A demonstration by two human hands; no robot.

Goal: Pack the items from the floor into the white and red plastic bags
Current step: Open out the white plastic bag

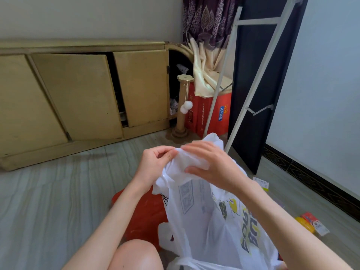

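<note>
The white plastic bag (206, 221) is held upright over the floor (48, 191), near the floor's front edge, approx. centre-right of the view, w/ its handles gathered at the top. The left hand (155, 162) is positioned at the bag's upper left; its fingers are curled and a fold of the handle material is pinched between thumb and fingertips. The right hand (210, 164) is laid over the bunched handles from the right; the thumb is pressed under the bunch and the fingers are bent over it, so the plastic is clamped between them. Printed graphics and dark lettering are visible through the bag wall; the contents cannot be identified. The red plastic bag (144, 217) is located on the floor directly behind and left of the white bag, touching it, partly hidden by the left forearm. A red-and-yellow packet (311, 223) is lying on the floor toward the right edge, near the wall skirting, well apart from both bags. A further pale flat item (261, 183) is seen beside the right forearm; type cannot be determined. At the far edge of the floor a low wooden cabinet (78, 94) is installed, one door ajar. A cat scratching post (182, 106) w/ two white pom-poms is standing at the cabinet's right end, just beside a red carton (214, 114).
</note>
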